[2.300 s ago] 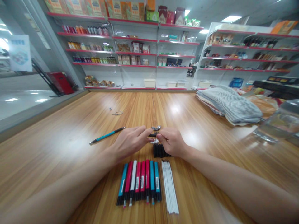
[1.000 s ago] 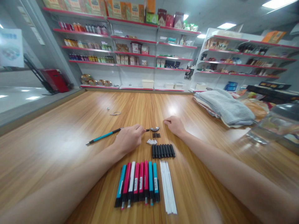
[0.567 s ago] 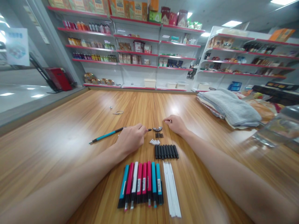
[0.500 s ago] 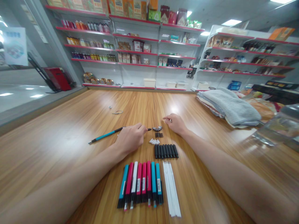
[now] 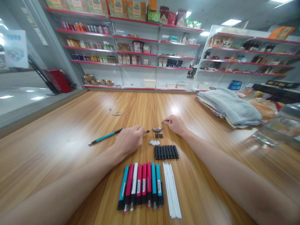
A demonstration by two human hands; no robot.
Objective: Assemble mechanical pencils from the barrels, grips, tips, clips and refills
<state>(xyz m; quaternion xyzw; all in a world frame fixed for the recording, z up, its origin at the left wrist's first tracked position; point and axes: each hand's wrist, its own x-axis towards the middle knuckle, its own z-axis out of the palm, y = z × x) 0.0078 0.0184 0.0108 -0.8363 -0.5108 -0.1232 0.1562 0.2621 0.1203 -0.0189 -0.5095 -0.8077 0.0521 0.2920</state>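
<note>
My left hand (image 5: 131,137) is closed around a black pen barrel (image 5: 147,131), whose dark end pokes out to the right of the fingers. Across from it, my right hand (image 5: 174,124) has thumb and forefinger pinched together; a tiny greyish bit at the fingertips is too small to make out. Between the hands lie silver pen tips (image 5: 157,129) in an arc, small dark springs (image 5: 159,136) and white plastic pieces (image 5: 154,142). Nearer to me is a row of black pen grips (image 5: 166,152). An assembled blue pen (image 5: 105,137) lies left of my left hand.
Coloured pen bodies (image 5: 142,184) and white refills (image 5: 172,190) lie in rows at the front. A thin ring (image 5: 117,113) and a small piece (image 5: 110,108) sit farther back. Folded cloths (image 5: 231,104) and a clear container (image 5: 278,125) are at right; stocked shelves stand behind.
My right hand's fingers have drawn closer together and dipped slightly. My left hand has moved a little, its black barrel now tilted and showing less. The laid-out parts look unchanged.
</note>
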